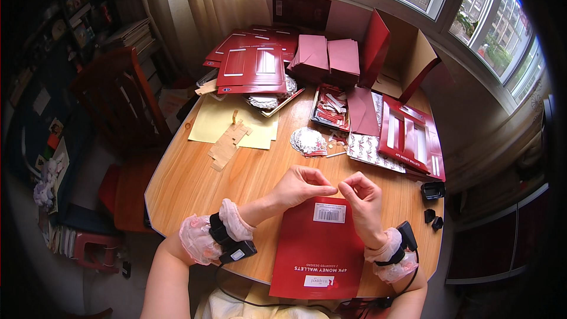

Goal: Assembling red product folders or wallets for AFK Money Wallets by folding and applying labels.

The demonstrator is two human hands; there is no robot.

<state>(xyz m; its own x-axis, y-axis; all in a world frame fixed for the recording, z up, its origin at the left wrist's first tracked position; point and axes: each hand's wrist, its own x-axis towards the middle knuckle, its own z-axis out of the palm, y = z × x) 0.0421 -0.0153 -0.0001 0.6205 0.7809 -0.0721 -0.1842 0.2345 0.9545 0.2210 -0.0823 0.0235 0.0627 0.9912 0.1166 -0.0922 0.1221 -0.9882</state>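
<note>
A flat red cardboard sleeve point(319, 245) lies at the near edge of the table, its printing upside down to me. A white barcode label point(329, 213) sits near its far end. Just above that end, my left hand point(301, 186) and my right hand point(364, 201) meet fingertip to fingertip. Each has thumb and forefinger pinched; anything between them is too small to make out. Beyond the hands are a stack of round white-and-silver pieces point(307, 141) and a short white stick point(336, 155).
Red window sleeves point(251, 65) pile up at the back left, near pink card stacks point(344, 59). An open carton point(401, 68) stands at the back right. A tray of red-and-white strips point(332, 106), yellow paper point(215, 121), brown tape pieces point(227, 146) and small black cases point(433, 189) surround the work area.
</note>
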